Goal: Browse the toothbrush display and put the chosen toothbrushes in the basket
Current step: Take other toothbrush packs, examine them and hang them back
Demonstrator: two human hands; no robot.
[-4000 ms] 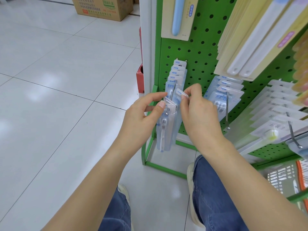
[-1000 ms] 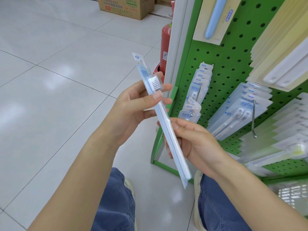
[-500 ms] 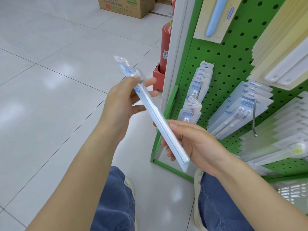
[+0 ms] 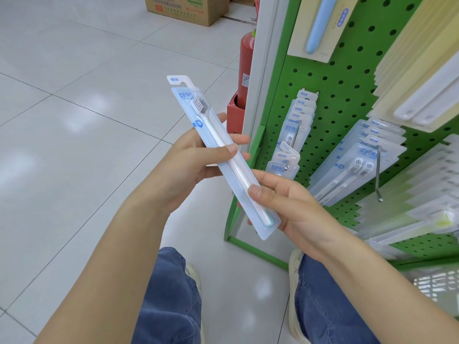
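Since half a second ago the toothbrush pack [image 4: 218,155] has been turned face-up, so the bristles and handle show where only the thin edge showed before. Left hand [image 4: 191,160] grips the upper middle of the pack, thumb across the front, fingers behind. Right hand [image 4: 288,202] pinches the lower end, thumb on the front near the handle's tip. The pack is held tilted, head up and to the left, in front of the green pegboard display [image 4: 330,78], clear of its hooks.

Step, as I read it: inspecting a chosen brush. Next: free one hand and carry the pack right and down to the basket [image 4: 437,284], only partly in view at the lower right edge.

Open floor [image 4: 74,120] lies left. Rightward, the bare hook [image 4: 378,175] and hanging packs [image 4: 290,145] jut out; pass below them.
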